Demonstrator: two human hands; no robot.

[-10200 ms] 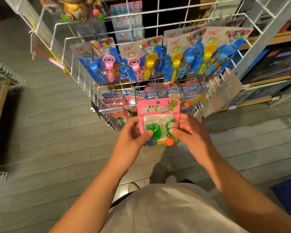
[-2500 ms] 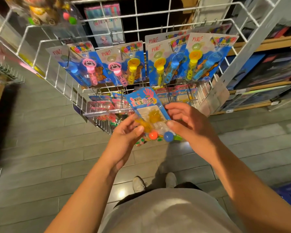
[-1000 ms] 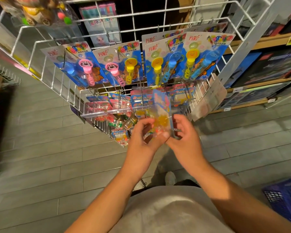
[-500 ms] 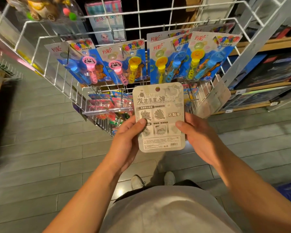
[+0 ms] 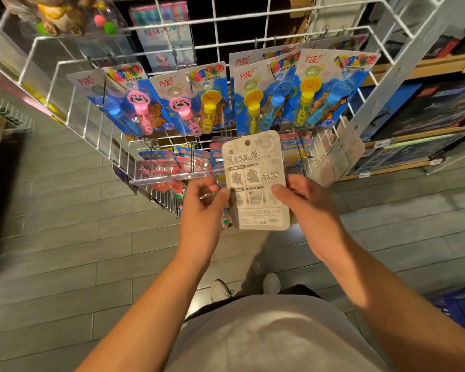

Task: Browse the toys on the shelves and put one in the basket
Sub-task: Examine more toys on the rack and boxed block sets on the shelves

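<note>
Fingers: right hand (image 5: 309,208) pinches the toy pack (image 5: 257,181) at its right edge, thumb on the printed grey back. Left hand (image 5: 203,210) pinches the left edge, thumb on the card, other fingers curled behind.

Wire rack (image 5: 73,84), far: bubble wand cards (image 5: 255,95) hang on the upper row, small bright packs on the lower hooks, behind the held pack.

Blue basket (image 5: 457,307), near right on the floor, only a corner in frame, well apart from the pack.

Pack held upright, back side facing the camera, between both hands, just in front of the lower hooks.

Progress: browsing underway, 1 pack in hand being read. No choice settled that I can see; the drop into the basket is not yet done.
</note>
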